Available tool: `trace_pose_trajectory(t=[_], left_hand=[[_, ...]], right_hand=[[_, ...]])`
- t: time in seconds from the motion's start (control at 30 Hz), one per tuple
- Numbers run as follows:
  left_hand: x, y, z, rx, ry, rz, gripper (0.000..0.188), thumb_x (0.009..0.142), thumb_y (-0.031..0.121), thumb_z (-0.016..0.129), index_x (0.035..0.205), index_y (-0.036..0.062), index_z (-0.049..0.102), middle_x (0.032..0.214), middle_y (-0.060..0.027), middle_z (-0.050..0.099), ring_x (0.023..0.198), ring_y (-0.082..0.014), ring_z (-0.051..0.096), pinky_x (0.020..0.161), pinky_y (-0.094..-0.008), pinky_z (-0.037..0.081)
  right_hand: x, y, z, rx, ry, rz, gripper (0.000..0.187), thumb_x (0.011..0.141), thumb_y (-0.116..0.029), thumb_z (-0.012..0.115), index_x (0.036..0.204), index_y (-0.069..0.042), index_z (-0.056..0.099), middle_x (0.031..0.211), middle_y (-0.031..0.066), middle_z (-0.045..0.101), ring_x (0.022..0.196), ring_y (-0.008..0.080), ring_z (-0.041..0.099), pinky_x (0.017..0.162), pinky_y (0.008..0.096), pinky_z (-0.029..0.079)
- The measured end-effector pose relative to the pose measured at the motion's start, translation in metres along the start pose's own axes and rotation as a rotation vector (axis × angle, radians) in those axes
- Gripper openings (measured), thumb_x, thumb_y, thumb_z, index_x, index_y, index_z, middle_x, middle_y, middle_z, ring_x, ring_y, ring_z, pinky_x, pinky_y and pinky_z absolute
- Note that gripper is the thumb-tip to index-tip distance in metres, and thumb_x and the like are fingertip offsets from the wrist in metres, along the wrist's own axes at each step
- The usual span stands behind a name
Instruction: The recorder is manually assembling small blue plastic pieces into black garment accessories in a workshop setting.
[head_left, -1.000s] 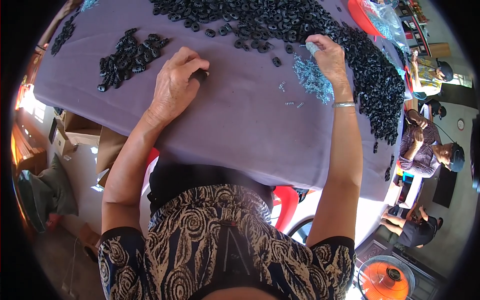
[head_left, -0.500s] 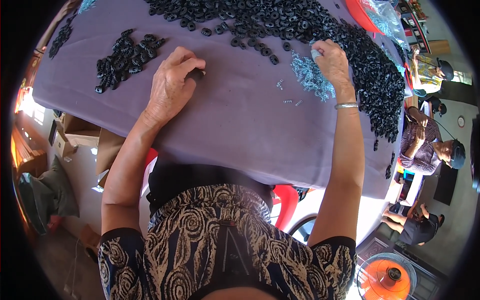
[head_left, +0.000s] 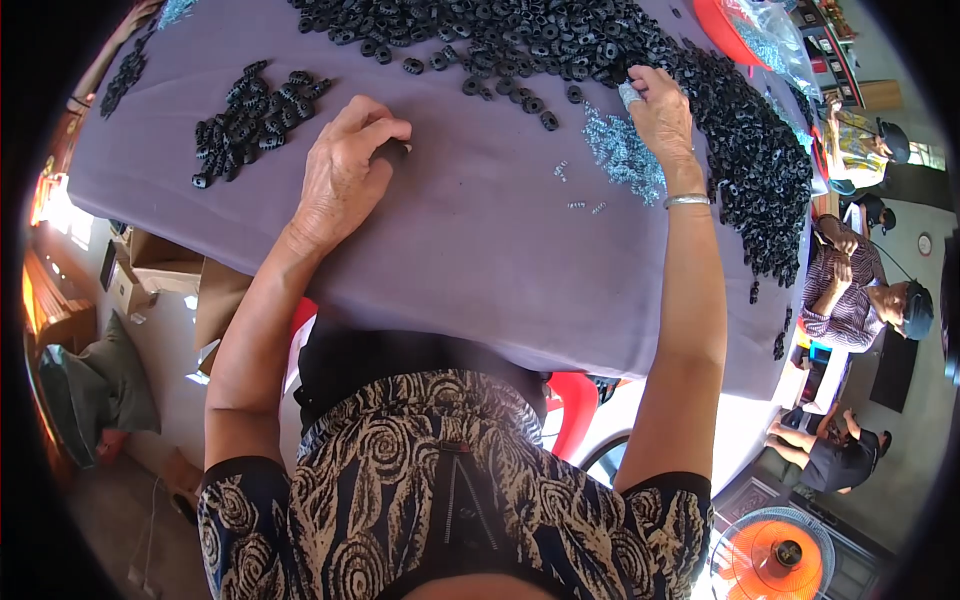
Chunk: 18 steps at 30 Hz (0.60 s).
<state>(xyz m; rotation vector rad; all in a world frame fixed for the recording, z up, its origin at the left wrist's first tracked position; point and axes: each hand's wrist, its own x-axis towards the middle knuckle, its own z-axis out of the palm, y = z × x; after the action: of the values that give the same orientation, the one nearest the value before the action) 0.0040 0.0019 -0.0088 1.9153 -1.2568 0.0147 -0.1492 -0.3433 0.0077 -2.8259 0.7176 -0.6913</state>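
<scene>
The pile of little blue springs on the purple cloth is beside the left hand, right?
Not quite: the head view shows the pile of little blue springs beside the right hand, not the left hand. It is on the purple cloth.

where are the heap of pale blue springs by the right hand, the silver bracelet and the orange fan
Heap of pale blue springs [head_left: 622, 150]: head view, middle of the heap
Silver bracelet [head_left: 687, 200]: head view, middle of the band
Orange fan [head_left: 788, 553]: head view, dark hub

An orange fan stands at near right. At left are a grey-green cushion and, farther, a cardboard box. Rightward, a person in a striped shirt and a round wall clock appear.
</scene>
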Motion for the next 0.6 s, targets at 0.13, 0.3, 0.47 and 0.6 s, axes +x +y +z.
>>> trace_pose_trajectory(t=[0.13,0.3,0.47,0.6], left_hand=[[0.0,-0.001,0.001,0.0,0.015,0.008,0.039,0.059,-0.013,0.052,0.091,0.0073,0.062,0.095,-0.0077,0.055,0.085,-0.0304,0.057,0.073,-0.037,0.048],[0.0,-0.001,-0.001,0.012,-0.001,0.01,0.034,0.066,-0.015,0.051,0.093,0.0037,0.059,0.092,-0.0087,0.054,0.086,-0.0274,0.059,0.074,-0.032,0.047],[-0.001,-0.002,0.0,0.015,0.004,0.009,0.034,0.066,-0.015,0.05,0.093,0.0037,0.059,0.092,-0.0086,0.054,0.086,-0.0273,0.059,0.074,-0.0323,0.047],[-0.001,0.0,-0.001,0.0,0.008,0.0,0.036,0.063,-0.014,0.051,0.092,0.0058,0.061,0.094,-0.0082,0.055,0.085,-0.0288,0.058,0.074,-0.035,0.047]], right_hand=[[0.001,0.002,-0.001,-0.034,-0.042,0.005,0.024,0.069,-0.005,0.064,0.093,-0.009,0.065,0.087,0.007,0.063,0.087,0.0273,0.06,0.077,0.0382,0.049],[0.001,-0.008,-0.005,-0.059,-0.083,0.085,0.018,0.068,-0.01,0.065,0.086,-0.01,0.066,0.083,0.006,0.062,0.084,0.0265,0.06,0.074,0.0385,0.049],[-0.007,-0.009,-0.013,-0.09,-0.085,0.066,0.015,0.067,-0.012,0.065,0.082,-0.011,0.065,0.081,0.0052,0.06,0.081,0.0257,0.06,0.071,0.0392,0.049],[-0.013,0.001,-0.022,-0.135,-0.102,0.116,0.015,0.069,-0.013,0.065,0.083,-0.012,0.065,0.08,0.0047,0.06,0.08,0.026,0.06,0.069,0.0389,0.049]])
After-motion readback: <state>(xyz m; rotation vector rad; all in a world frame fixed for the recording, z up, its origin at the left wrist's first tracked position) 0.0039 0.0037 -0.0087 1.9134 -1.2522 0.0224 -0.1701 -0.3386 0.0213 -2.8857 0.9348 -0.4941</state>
